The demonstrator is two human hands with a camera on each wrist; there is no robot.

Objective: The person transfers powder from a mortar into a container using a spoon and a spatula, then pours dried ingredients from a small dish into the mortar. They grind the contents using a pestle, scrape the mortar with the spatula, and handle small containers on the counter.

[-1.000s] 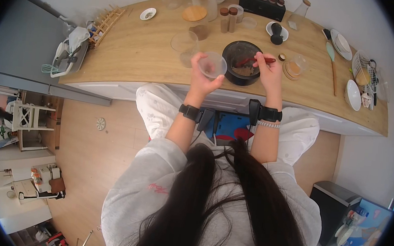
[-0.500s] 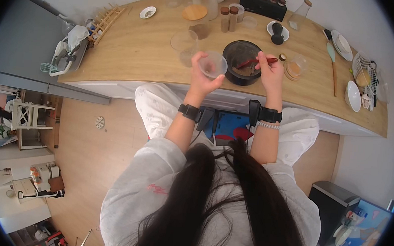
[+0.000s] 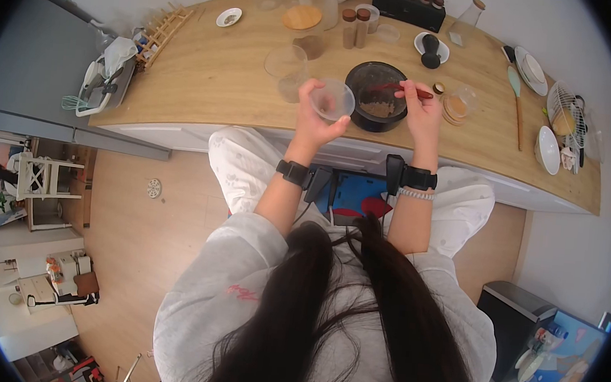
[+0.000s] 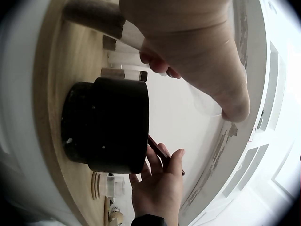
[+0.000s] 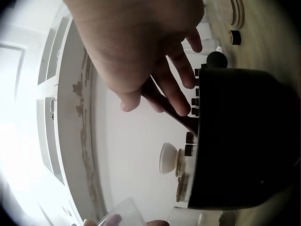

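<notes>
My left hand grips a clear plastic cup by its side, just left of a deep black bowl. The cup tilts toward the bowl, and their rims overlap in the head view. Brown crumbly stuff lies in the bottom of the bowl. My right hand pinches the handle of a dark red spoon at the bowl's right rim. In the right wrist view the spoon slants down past the rim; the black wall hides its lower end.
Behind the cup stand a clear glass and a wooden-lidded jar. Two spice tubes are beyond the bowl. To the right are a small jar, a black-handled tool on a white dish, a spatula and a white bowl.
The spoon first dips lower into the brown stuff, then swings toward the far side of the bowl. The left hand keeps the cup in nearly the same place.
</notes>
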